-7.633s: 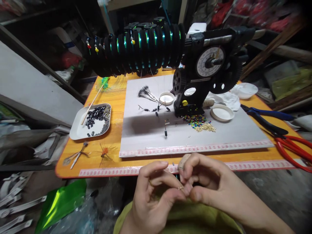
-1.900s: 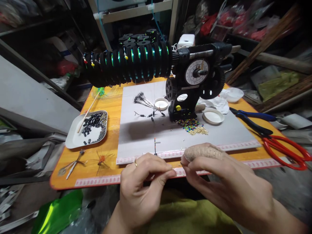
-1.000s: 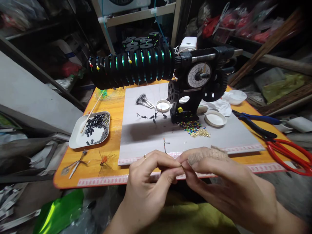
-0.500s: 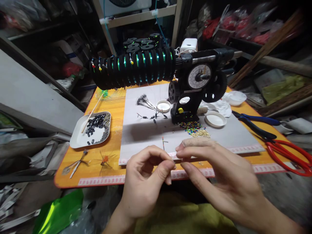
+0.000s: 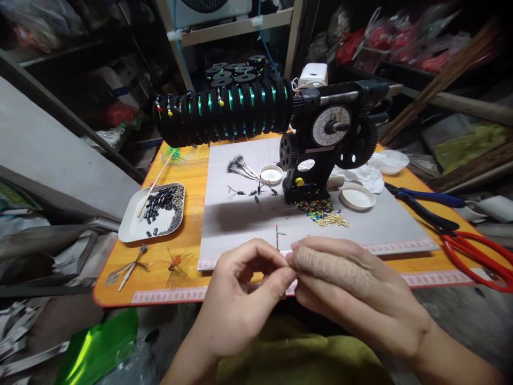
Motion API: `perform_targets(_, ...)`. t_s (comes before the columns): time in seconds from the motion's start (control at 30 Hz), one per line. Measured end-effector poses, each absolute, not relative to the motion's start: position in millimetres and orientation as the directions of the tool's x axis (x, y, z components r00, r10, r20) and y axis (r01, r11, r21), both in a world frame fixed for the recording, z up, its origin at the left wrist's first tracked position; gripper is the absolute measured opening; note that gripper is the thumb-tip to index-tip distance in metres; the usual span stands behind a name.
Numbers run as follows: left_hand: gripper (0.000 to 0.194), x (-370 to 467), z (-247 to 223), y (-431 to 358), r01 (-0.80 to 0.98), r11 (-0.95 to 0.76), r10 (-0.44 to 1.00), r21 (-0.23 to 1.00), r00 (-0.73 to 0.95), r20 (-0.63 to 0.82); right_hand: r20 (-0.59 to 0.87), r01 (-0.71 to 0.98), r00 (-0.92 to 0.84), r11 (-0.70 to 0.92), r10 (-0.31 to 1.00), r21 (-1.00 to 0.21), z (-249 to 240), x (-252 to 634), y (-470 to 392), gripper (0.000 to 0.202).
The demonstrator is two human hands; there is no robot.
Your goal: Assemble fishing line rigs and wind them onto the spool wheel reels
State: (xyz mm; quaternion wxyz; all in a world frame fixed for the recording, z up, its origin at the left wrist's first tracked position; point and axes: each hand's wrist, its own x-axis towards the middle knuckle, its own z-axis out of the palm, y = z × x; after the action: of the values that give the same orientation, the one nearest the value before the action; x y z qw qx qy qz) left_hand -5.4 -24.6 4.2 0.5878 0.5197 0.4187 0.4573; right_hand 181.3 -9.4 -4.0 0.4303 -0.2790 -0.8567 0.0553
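My left hand (image 5: 244,299) is closed in a pinch, thumb against forefinger, at the front edge of the board. Whatever it pinches is too small to make out. Fingertip to fingertip with it is my right hand (image 5: 356,299), its fingers pressed together and one wrapped in a beige bandage (image 5: 332,268). Anything between those fingers is hidden. Just beyond lies a thin orange-tipped piece with a grey crossbar (image 5: 277,233) on the grey board (image 5: 236,243). Farther back are multicoloured beads (image 5: 316,209) beside gold bits (image 5: 333,220).
A black geared machine with a dial (image 5: 331,126) carries a row of line-wound spools (image 5: 224,112). At left stands a white tray (image 5: 130,230) of black cylinders. Round lids (image 5: 357,197), pliers (image 5: 425,211) and red-handled scissors (image 5: 476,240) lie around. A pink measuring tape (image 5: 172,295) runs along the table's front.
My right hand has come in to meet my left fingertips, and its fingers have closed together. My left hand keeps its pinch. The view has shifted slightly.
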Motion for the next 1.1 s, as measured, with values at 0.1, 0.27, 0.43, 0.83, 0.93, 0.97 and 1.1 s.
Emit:
perform_targets(0.1, 0.005, -3.2, -1.9, -24.1, 0.055, -0.293, 0.952, 0.955, 0.111, 0.285, 0.712, 0.425, -0.461, 0.837, 0.529, -0.346, 1.1, 176.1, -6.4, 0.013)
perform_targets(0.27, 0.026, -1.5, -10.4, -21.7, 0.387, -0.694, 0.694, 0.607, 0.138, 0.706, 0.642, 0.451, -0.387, 0.743, 0.662, -0.495, 7.0, 170.3, -5.6, 0.014)
perform_targets(0.43, 0.017, -2.4, -6.2, -20.1, 0.473, -0.697, 0.682, 0.539, 0.204, 0.702, 0.642, 0.449, -0.461, 0.785, 0.612, -0.427, 2.6, 174.2, -6.8, 0.011)
perform_targets(0.83, 0.018, -1.0, -3.0, -16.2, -0.322, 0.070, 0.973, 0.944, 0.232, 0.007, 0.688, 0.438, -0.410, 0.791, 0.598, -0.427, 5.2, 166.1, -5.0, 0.019)
perform_targets(0.93, 0.021, -2.9, -8.7, -17.2, -0.399, 0.164, 0.957, 0.902, 0.285, -0.048, 0.717, 0.454, -0.387, 0.796, 0.580, -0.400, 6.7, 163.6, -6.0, 0.020)
perform_targets(0.97, 0.021, -3.3, -10.7, -17.8, -0.414, 0.186, 0.953, 0.891, 0.295, -0.062, 0.726, 0.456, -0.381, 0.799, 0.573, -0.391, 7.1, 163.0, -6.4, 0.020)
perform_targets(1.1, 0.018, -3.6, -14.8, -19.0, -0.443, 0.201, 0.953, 0.874, 0.296, -0.069, 0.748, 0.454, -0.353, 0.802, 0.562, -0.388, 9.0, 162.5, -8.6, 0.022)
